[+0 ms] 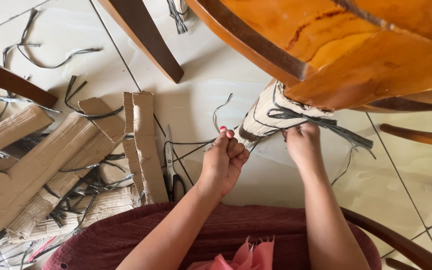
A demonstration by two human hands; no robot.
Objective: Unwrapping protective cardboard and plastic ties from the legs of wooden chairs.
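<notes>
Left hand (224,159) fisted on strap (196,146) — right hand (302,142) gripping strap bundle (321,122)

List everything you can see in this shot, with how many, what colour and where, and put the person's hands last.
wrapped furniture leg: one, pale corrugated wrap bound with dark straps, centre, under the wooden furniture
wooden furniture: one piece, orange-brown, top right
dark straps: a bundle, grey-black, around and trailing right of the wrapped leg
cardboard pieces: several, brown, left on the floor
cut strap scraps: many, dark grey, scattered on the left floor
scissors: one pair, metal with dark handles, on the floor beside the cardboard
tiled floor: cream
left hand: closed in a fist on a strap
right hand: gripping the dark straps at the wrapped leg
</notes>
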